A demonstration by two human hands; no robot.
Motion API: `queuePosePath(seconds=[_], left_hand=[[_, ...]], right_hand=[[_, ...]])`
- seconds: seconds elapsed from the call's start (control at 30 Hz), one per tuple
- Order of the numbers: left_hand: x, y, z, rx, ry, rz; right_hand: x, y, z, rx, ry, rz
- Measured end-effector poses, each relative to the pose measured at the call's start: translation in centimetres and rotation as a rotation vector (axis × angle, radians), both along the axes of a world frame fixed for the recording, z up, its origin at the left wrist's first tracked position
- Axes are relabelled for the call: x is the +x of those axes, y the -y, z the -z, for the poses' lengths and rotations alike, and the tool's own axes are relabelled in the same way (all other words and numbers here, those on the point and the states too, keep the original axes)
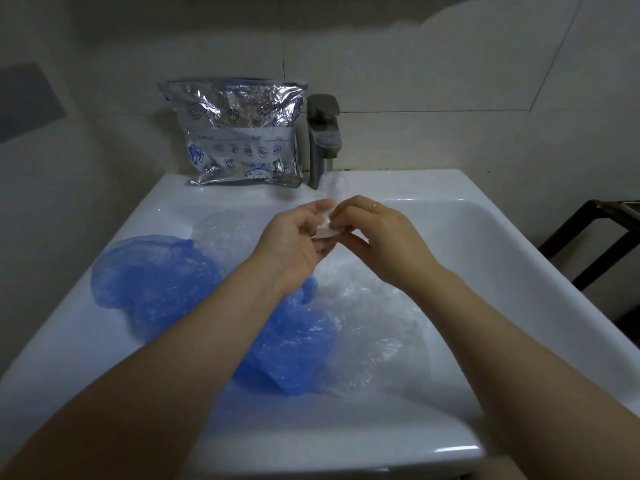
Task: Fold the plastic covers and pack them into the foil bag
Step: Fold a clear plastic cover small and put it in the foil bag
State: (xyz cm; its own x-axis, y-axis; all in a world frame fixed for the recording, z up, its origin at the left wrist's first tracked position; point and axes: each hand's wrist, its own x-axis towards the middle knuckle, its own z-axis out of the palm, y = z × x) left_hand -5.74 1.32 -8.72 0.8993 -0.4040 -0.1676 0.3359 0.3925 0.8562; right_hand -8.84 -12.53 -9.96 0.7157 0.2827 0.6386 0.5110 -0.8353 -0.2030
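Just in front of the tap (323, 140), over the back of the sink (502, 271), I am holding a small folded clear cover (325, 230) between both hands. My left hand (294, 237) is curling its fingers around the near left side of the wad, and my right hand (377, 237) is pinching its right edge with thumb and fingertips; neither hand is open. The wad is so small and so buried in my fingers that I cannot say for sure which way its long axis is running, though it seems to be lying roughly left to right between the two hands. The foil bag (239, 133) is standing just left of the tap, leaning on the wall, beyond my hands and to their left, so my left hand is sitting nearer to it. Its mouth is pointing up, and I cannot tell whether it is sealed. Nearer to me than the tap, in the basin, a blue cover (152, 271), a second blue cover (294, 348) and a loose clear cover (377, 334) are lying crumpled and not yet folded.
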Motion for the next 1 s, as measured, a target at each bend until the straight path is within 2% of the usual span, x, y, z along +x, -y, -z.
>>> queuePosePath(seconds=[0.13, 0.27, 0.53, 0.73, 0.9, 1.0], left_hand=[[0.0, 0.2, 0.4, 0.142, 0.028, -0.085], [0.4, 0.0, 0.7, 0.184, 0.13, -0.17], [0.3, -0.2, 0.7, 0.235, 0.177, -0.123], [-0.2, 0.3, 0.5, 0.178, 0.163, -0.085], [-0.5, 0.6, 0.8, 0.357, 0.295, -0.103], [-0.5, 0.5, 0.7, 0.403, 0.303, -0.118]], right_hand=[[-0.1, 0.4, -0.2, 0.113, -0.095, -0.034], [-0.3, 0.5, -0.3, 0.356, -0.318, 0.001], [-0.5, -0.4, -0.3, 0.776, -0.526, 0.085], [-0.3, -0.4, -0.4, 0.834, -0.557, 0.226], [-0.4, -0.6, -0.3, 0.795, -0.568, 0.251], [-0.4, -0.7, -0.4, 0.787, -0.616, 0.252]])
